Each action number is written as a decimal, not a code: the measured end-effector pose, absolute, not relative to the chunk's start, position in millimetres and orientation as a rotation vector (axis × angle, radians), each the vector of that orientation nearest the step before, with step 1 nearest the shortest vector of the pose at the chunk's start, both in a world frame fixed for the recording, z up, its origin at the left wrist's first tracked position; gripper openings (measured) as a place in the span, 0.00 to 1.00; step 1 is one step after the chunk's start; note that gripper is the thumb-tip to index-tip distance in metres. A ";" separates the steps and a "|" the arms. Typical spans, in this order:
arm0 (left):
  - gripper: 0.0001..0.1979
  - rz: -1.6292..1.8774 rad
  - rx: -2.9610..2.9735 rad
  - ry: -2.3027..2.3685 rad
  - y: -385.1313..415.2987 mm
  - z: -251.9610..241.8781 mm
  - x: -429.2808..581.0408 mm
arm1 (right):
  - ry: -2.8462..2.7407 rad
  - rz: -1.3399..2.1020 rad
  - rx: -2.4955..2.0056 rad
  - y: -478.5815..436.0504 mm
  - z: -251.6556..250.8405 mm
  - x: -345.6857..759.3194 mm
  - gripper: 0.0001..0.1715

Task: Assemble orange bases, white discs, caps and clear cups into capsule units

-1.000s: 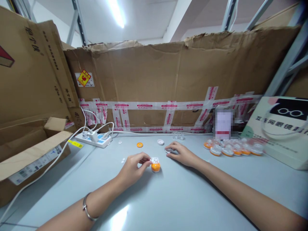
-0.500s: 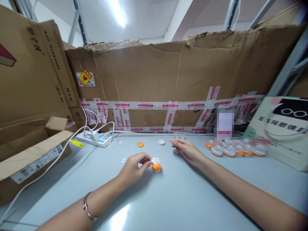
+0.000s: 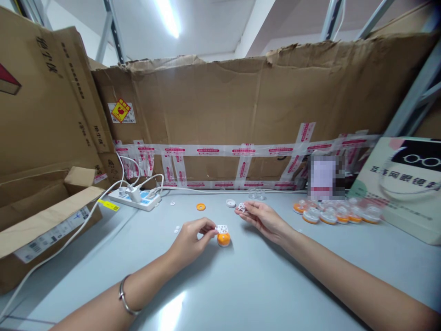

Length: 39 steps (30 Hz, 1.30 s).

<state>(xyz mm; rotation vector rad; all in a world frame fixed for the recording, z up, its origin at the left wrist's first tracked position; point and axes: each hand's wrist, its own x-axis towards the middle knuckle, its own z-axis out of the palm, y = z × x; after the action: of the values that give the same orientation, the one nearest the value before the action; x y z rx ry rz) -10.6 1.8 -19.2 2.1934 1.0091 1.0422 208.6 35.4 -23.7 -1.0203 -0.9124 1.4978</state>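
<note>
The fingertips of my left hand (image 3: 193, 236) pinch the edge of a flat white plastic piece with holes (image 3: 223, 229). That piece sits over a round orange part (image 3: 223, 239) with a pale base on the table. To the right, my right hand (image 3: 266, 221) grips a small white openwork plastic piece (image 3: 241, 207) between thumb and fingers, raised a little off the surface. Just beyond it lies a shallow white round cap (image 3: 230, 202). An orange ring (image 3: 200, 207) rests farther back, beyond my left hand.
Tiny white pieces (image 3: 177, 229) and another white bit (image 3: 172, 203) lie at left. Clear plastic parts (image 3: 257, 195) stand at the back; orange-and-clear round units (image 3: 336, 216) cluster at right. A power strip (image 3: 138, 199), an open carton (image 3: 51, 225) and a large cardboard box (image 3: 213, 110) border the table.
My right hand has moved left and slightly nearer, and the white openwork piece in its fingers now shows clearly. My left hand stays at the orange part.
</note>
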 end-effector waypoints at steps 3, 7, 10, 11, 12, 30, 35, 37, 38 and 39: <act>0.05 1.046 2.193 1.002 1.4 -18.7 -10.1 | -0.878 1.528 -0.973 32.5 -21.2 206.0 0.08; 0.06 1.044 2.197 1.009 1.4 -18.8 -9.5 | -0.931 1.507 -0.956 28.9 -18.7 202.4 0.13; 0.06 1.046 2.206 1.008 2.3 -20.0 -9.9 | -0.952 1.466 -0.983 23.6 -15.5 197.1 0.12; 0.05 1.052 2.210 1.007 2.6 -20.5 -10.3 | -0.962 1.464 -0.988 21.2 -14.3 194.9 0.13; 0.05 1.060 2.215 1.007 2.9 -20.8 -10.7 | -0.973 1.467 -0.992 18.7 -13.0 192.6 0.14; 0.04 1.182 2.247 0.983 -1.7 -18.9 -8.0 | -1.298 1.091 -1.018 -2.6 -22.3 163.9 0.11; 0.04 1.185 2.231 0.986 -2.2 -18.5 -8.0 | -1.409 0.988 -1.021 -2.8 -23.9 166.1 0.12; 0.04 1.183 2.227 0.992 -1.9 -18.5 -8.4 | -1.442 0.959 -1.023 -3.7 -22.1 166.8 0.12; 0.04 1.180 2.226 0.991 -1.8 -18.5 -8.6 | -1.458 0.948 -1.023 -4.2 -20.9 167.2 0.11; 0.04 1.176 2.226 0.989 -1.7 -18.5 -8.7 | -1.475 0.938 -1.022 -4.6 -19.6 167.6 0.11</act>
<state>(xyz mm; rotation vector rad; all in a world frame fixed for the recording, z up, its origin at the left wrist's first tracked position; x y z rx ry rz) -8.7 -1.7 -18.5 2.2256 0.9888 1.1760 167.6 -4.6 -19.6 -1.0224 -1.4752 0.9383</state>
